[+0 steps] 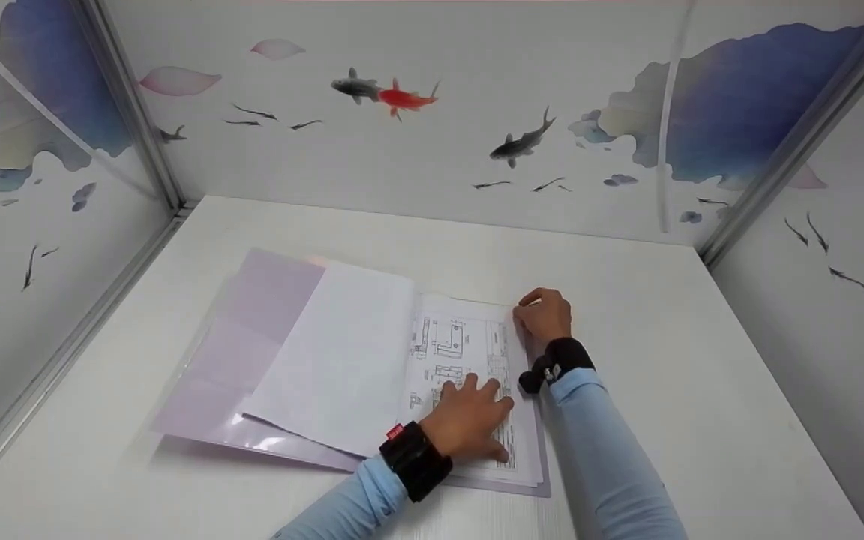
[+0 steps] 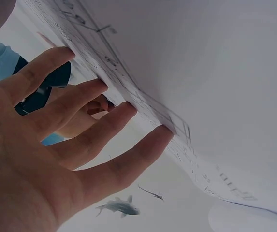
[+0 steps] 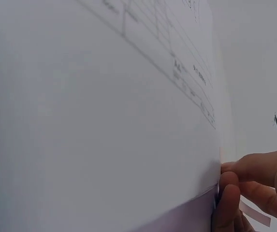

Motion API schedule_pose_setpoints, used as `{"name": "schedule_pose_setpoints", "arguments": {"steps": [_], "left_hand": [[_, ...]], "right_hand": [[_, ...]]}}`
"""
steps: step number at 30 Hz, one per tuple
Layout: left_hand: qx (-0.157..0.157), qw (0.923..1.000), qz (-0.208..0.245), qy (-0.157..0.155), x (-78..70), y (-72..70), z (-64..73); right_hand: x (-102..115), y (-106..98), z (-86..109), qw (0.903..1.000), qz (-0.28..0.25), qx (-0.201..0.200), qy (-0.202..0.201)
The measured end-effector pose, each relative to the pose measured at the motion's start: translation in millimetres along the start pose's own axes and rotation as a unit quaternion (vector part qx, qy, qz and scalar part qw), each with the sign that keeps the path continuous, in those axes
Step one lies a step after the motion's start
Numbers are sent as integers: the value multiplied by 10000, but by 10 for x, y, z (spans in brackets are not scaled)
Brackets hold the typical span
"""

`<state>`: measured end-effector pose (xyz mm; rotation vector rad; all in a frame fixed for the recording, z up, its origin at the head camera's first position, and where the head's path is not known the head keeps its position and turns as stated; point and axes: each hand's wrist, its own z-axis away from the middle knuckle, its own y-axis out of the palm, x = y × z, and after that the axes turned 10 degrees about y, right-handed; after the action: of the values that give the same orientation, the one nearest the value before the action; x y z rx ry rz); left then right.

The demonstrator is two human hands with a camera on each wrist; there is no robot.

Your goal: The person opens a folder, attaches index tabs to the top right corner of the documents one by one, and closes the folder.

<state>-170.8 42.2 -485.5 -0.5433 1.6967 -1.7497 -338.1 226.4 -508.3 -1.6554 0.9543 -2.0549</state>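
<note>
A pale purple folder (image 1: 211, 375) lies spread on the table, its cover and a blank white sheet (image 1: 346, 345) turned to the left. On its right side is a page with a technical drawing (image 1: 477, 315) in black lines. My left hand (image 1: 468, 420) rests on the lower part of this page with fingers spread; the left wrist view shows its fingertips (image 2: 160, 137) touching the paper. At the page's upper right corner, my right hand (image 1: 548, 315) pinches the edge between thumb and fingers (image 3: 230, 198). The purple cover (image 3: 189, 215) shows beneath the paper there.
The white table (image 1: 702, 420) extends around the folder. Panels with painted fish and leaves (image 1: 402, 150) stand at the back and both sides, with metal posts (image 1: 136, 97) at the corners. Black bands (image 1: 415, 459) sit on both wrists.
</note>
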Motion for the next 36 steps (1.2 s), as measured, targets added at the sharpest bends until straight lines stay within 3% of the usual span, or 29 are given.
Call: {"name": "schedule_pose_setpoints", "arguments": {"steps": [12, 20, 36], "left_hand": [[-40, 10000, -64, 17, -16, -22, 17], [-38, 10000, -65, 27, -9, -18, 18], [-51, 10000, -5, 32, 3, -5, 5]], "right_hand": [[-37, 4, -35, 10000, -7, -24, -47], [-16, -8, 16, 9995, -94, 224, 204], [-33, -58, 10, 9994, -128, 307, 115]]}}
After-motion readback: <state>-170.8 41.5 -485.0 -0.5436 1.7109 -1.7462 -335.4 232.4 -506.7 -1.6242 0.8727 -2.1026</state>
